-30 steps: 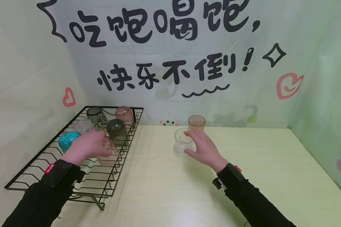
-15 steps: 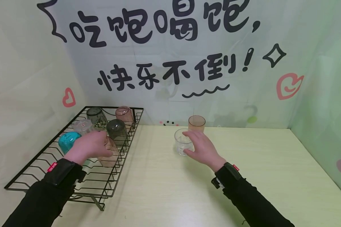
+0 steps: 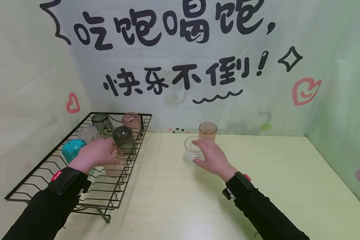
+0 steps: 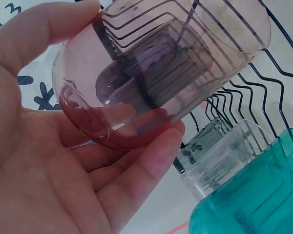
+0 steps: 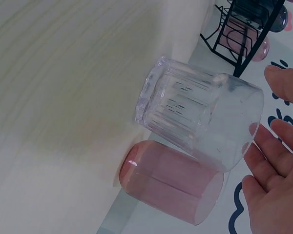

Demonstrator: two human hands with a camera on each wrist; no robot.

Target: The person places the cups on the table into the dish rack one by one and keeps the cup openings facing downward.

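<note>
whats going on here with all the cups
A person in black sleeves is working with cups at a pale table. The left hand grips a pink cup over the black wire rack, where a teal cup, two dark cups, a clear one and another pink one sit upside down. The right hand is at a clear ribbed cup standing upright on the table, fingers spread beside its rim, not clearly gripping. A peach cup stands just behind it.

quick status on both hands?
Left hand: grips the pink glass on the rack.
Right hand: open beside the clear glass, not gripping.
</note>
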